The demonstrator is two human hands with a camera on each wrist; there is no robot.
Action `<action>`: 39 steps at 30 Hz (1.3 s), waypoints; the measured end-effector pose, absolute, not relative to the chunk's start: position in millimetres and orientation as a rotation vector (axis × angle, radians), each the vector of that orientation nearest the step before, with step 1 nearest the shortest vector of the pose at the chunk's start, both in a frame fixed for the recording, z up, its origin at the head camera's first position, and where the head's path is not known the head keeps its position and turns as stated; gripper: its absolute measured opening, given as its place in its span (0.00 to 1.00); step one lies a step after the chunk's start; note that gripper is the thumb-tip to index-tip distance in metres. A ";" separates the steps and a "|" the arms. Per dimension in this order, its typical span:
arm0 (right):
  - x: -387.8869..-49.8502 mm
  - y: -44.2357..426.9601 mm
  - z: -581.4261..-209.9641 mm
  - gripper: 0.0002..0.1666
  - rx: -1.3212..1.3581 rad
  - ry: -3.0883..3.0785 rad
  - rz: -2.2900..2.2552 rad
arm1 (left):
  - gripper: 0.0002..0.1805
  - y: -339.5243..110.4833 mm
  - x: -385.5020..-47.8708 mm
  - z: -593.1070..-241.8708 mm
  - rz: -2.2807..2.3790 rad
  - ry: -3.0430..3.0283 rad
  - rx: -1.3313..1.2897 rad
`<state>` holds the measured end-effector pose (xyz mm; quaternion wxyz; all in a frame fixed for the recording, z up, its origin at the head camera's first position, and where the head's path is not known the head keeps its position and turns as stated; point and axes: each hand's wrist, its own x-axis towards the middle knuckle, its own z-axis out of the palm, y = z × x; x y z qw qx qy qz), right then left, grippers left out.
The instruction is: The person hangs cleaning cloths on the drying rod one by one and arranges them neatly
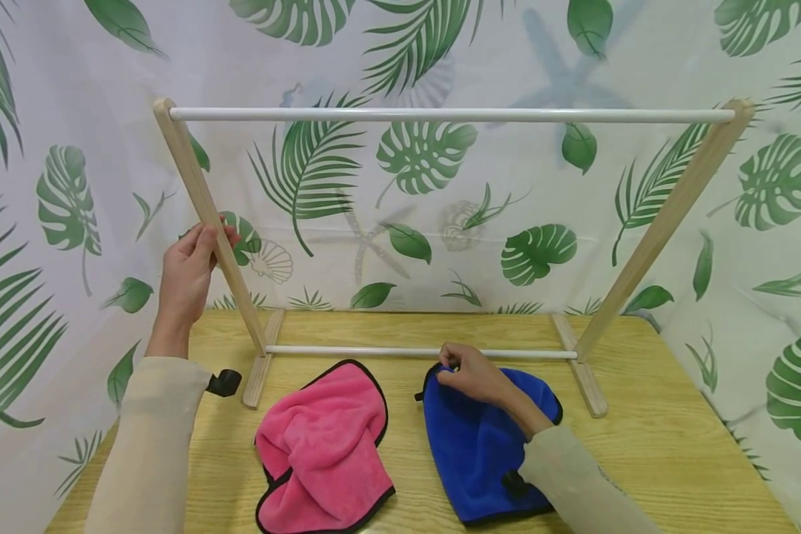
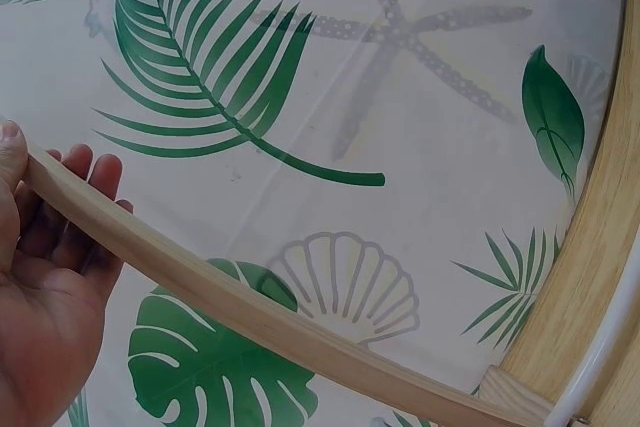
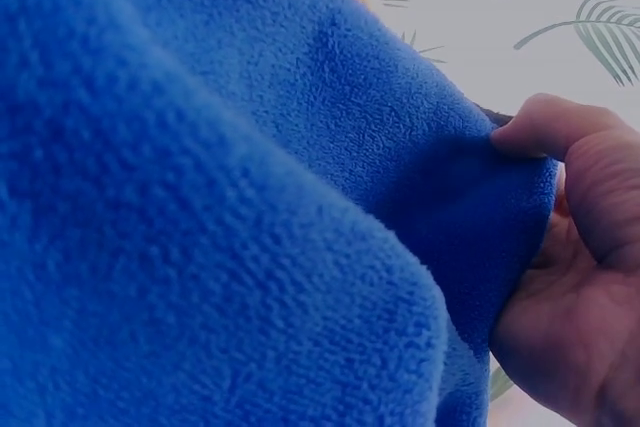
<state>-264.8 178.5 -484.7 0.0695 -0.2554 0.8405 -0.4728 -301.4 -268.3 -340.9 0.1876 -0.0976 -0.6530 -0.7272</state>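
A wooden rack [image 1: 664, 230] with white crossbars stands on the table. My left hand [image 1: 190, 259] grips its left upright [image 1: 230, 278] about midway up. In the left wrist view, the thumb lies on one side of that wooden upright [image 2: 220, 287] and the fingers curl behind it. My right hand [image 1: 477, 378] pinches the upper edge of a blue towel [image 1: 463, 445] with black trim, close to the lower crossbar. From the right wrist, the blue towel [image 3: 240, 197] fills much of the view, its edge held between thumb and fingers. A crumpled pink towel [image 1: 327, 452] lies left of it.
The wood-grain table [image 1: 681, 437] runs under the rack and both towels. Behind stands a white backdrop [image 1: 467, 259] printed with green leaves. The upper white crossbar [image 1: 440, 115] spans the rack's top, and the lower crossbar [image 1: 374, 351] sits near the tabletop.
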 end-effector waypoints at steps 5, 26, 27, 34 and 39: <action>-264.5 178.8 -485.1 0.12 -0.736 2.484 -1.438 | 0.27 -267.7 -301.0 -340.2 -2.038 -1.846 -0.271; -262.2 186.3 -469.8 0.08 -0.662 2.515 -1.507 | 0.25 -266.4 -299.3 -340.0 -2.069 -1.799 -0.293; -261.6 188.0 -465.9 0.09 -0.666 2.528 -1.498 | 0.25 -266.4 -299.5 -340.1 -2.071 -1.798 -0.293; -256.4 201.2 -429.4 0.09 -0.753 2.676 -1.396 | 0.24 -267.1 -300.0 -340.5 -2.076 -1.798 -0.290; -252.5 209.6 -399.0 0.07 -0.823 2.708 -1.371 | 0.25 -268.2 -299.2 -340.9 -2.078 -1.795 -0.293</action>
